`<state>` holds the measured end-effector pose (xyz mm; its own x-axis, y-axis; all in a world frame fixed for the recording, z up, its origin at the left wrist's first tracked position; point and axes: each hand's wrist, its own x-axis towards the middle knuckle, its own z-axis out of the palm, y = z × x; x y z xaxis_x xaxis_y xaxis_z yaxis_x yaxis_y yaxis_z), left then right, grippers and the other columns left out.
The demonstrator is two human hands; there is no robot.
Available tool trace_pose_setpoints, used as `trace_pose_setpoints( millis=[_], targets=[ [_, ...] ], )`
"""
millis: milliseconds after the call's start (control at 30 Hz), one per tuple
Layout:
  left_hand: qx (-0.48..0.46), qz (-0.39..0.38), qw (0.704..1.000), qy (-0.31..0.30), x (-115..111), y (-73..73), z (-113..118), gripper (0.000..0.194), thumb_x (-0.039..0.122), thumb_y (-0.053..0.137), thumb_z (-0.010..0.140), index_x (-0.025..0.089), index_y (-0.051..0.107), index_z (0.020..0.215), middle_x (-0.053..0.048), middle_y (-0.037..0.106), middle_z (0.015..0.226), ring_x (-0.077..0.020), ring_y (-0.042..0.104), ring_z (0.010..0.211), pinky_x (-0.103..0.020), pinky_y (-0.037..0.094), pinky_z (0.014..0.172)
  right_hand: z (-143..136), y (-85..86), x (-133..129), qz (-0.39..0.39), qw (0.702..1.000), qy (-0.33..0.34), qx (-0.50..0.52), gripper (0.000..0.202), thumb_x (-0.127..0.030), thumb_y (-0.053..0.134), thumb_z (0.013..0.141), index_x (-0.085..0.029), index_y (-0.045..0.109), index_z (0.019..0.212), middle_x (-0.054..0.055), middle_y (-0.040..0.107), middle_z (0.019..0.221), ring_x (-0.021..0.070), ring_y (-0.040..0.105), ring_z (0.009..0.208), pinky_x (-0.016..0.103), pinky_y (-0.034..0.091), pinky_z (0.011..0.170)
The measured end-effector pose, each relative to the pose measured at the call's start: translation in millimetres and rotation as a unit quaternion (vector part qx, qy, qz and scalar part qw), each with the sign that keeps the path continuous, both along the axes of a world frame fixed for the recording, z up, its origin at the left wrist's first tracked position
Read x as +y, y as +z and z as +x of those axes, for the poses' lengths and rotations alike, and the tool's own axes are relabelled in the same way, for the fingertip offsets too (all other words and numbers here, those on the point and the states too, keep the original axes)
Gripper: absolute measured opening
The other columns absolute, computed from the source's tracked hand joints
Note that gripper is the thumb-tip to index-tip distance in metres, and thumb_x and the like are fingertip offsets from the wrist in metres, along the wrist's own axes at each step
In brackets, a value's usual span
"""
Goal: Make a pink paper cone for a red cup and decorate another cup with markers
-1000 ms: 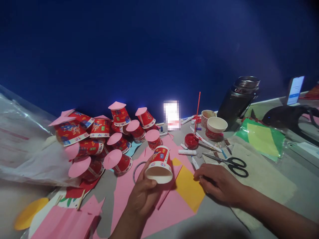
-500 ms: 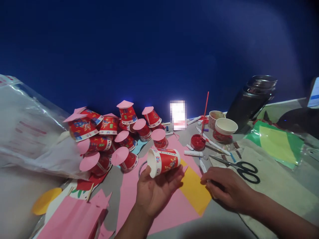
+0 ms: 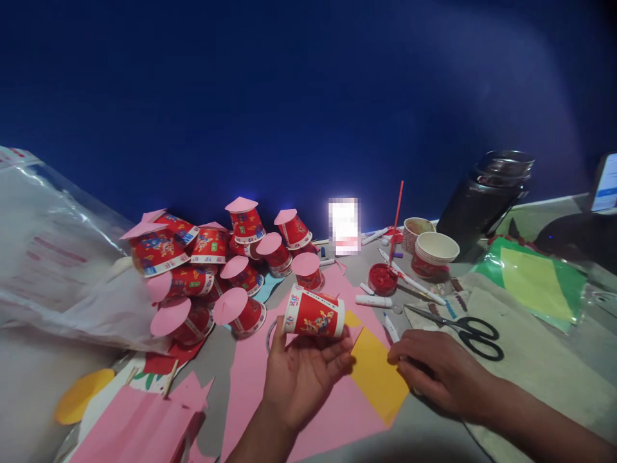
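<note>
A red printed paper cup [image 3: 315,314] with white bands lies on its side in my left hand [image 3: 301,379]. My thumb is at its left end, and the fingers support it from beneath, palm up. My right hand [image 3: 441,370] rests low over the table, its fingers curled together at the right edge of a yellow paper sheet [image 3: 378,370]. A white marker [image 3: 391,328] reaches from just beyond those fingertips towards the hand; whether the fingers grip it is hidden. Beneath my left hand lies a large pink paper sheet [image 3: 255,392].
To the left stand several red cups with pink paper discs and cones [image 3: 236,305], beside a plastic bag [image 3: 62,257]. On the right are black-handled scissors [image 3: 482,337], a pot of red paint [image 3: 382,280], stacked cups [image 3: 436,251] and a dark flask [image 3: 486,193].
The cup has turned in my left hand: its open mouth faced left and towards me before, and now its printed side shows. My right hand has hardly moved.
</note>
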<state>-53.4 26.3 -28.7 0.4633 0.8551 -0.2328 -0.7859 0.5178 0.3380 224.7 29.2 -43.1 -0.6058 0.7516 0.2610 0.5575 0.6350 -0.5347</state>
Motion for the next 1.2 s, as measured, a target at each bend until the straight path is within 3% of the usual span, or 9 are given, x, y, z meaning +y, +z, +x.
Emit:
trace_pose_setpoints(
  millis=[167,367,433,567,633,767,900,1067,1200],
  targets=[
    [0.045,0.016,0.998,0.035,-3,-0.8,-2,0.060,0.036,0.075,0.079,0.014,0.068,0.134,-0.018,0.072,0.138,-0.0387,0.062,0.137,-0.049,0.049,0.115,2,-1.6,0,0.011,1.000,0.006,-0.001,0.022,-0.020,0.046,0.103,-0.022,0.068,0.102,0.006,0.073,0.084,0.0189,0.068,0.075,0.030,0.045,0.066],
    [0.239,0.065,0.964,0.094,-9,8.0,7,0.095,0.020,0.088,0.061,0.027,0.051,0.148,-0.013,0.072,0.132,-0.0371,0.067,0.125,-0.056,0.052,0.111,3,-2.6,3,0.029,0.999,-0.003,0.020,0.022,-0.016,0.048,0.099,-0.022,0.069,0.101,0.007,0.074,0.087,0.0194,0.068,0.078,0.030,0.046,0.067],
    [0.365,0.103,0.916,0.135,-10,11.0,12,0.097,0.022,0.093,0.061,0.032,0.049,0.147,-0.011,0.066,0.139,-0.0362,0.065,0.128,-0.054,0.054,0.109,3,-1.8,3,0.028,0.999,-0.007,0.027,0.022,-0.016,0.048,0.099,-0.022,0.069,0.101,0.006,0.074,0.087,0.0191,0.068,0.078,0.030,0.047,0.067],
    [0.566,0.214,0.761,0.236,-8,4.9,19,0.083,0.022,0.093,0.067,0.031,0.055,0.139,-0.011,0.050,0.152,-0.0324,0.054,0.139,-0.048,0.048,0.117,2,-0.1,2,0.034,0.999,-0.005,0.026,0.022,-0.016,0.050,0.099,-0.022,0.070,0.103,0.006,0.075,0.087,0.0184,0.069,0.078,0.030,0.048,0.068],
    [0.583,0.258,0.728,0.254,-6,-3.9,18,0.079,0.020,0.090,0.070,0.032,0.054,0.139,-0.010,0.045,0.152,-0.0307,0.053,0.138,-0.047,0.050,0.116,2,0.7,2,0.034,0.999,-0.002,0.013,0.021,-0.018,0.050,0.100,-0.022,0.071,0.103,0.006,0.075,0.087,0.0184,0.069,0.077,0.029,0.047,0.068],
    [0.571,0.297,0.723,0.250,-4,-14.4,13,0.079,0.018,0.090,0.071,0.034,0.055,0.140,-0.008,0.043,0.150,-0.0298,0.051,0.138,-0.046,0.052,0.113,3,1.7,3,0.027,1.000,0.002,-0.001,0.022,-0.020,0.049,0.102,-0.021,0.071,0.103,0.006,0.075,0.087,0.0187,0.070,0.077,0.029,0.046,0.069],
    [0.572,0.298,0.720,0.254,-5,-2.7,16,0.075,0.012,0.090,0.064,0.031,0.063,0.131,-0.009,0.050,0.141,-0.0326,0.049,0.140,-0.048,0.048,0.117,3,1.3,3,0.034,0.999,-0.001,0.007,0.022,-0.019,0.050,0.102,-0.021,0.071,0.103,0.005,0.075,0.087,0.0181,0.069,0.077,0.029,0.046,0.069],
    [0.547,0.255,0.767,0.219,-8,15.2,24,0.077,0.005,0.079,0.068,0.028,0.057,0.138,-0.012,0.054,0.148,-0.0339,0.051,0.143,-0.049,0.044,0.121,4,-0.3,2,0.029,1.000,-0.002,0.000,0.023,-0.018,0.050,0.101,-0.022,0.072,0.104,0.006,0.075,0.087,0.0180,0.069,0.078,0.030,0.048,0.070],
    [0.516,0.230,0.807,0.171,-11,15.7,26,0.083,0.009,0.083,0.068,0.028,0.052,0.143,-0.012,0.057,0.152,-0.0334,0.050,0.148,-0.048,0.039,0.125,6,-3.3,3,0.036,0.998,-0.006,0.041,0.021,-0.015,0.051,0.099,-0.022,0.071,0.105,0.006,0.074,0.089,0.0184,0.067,0.080,0.030,0.050,0.070]
  ],
)
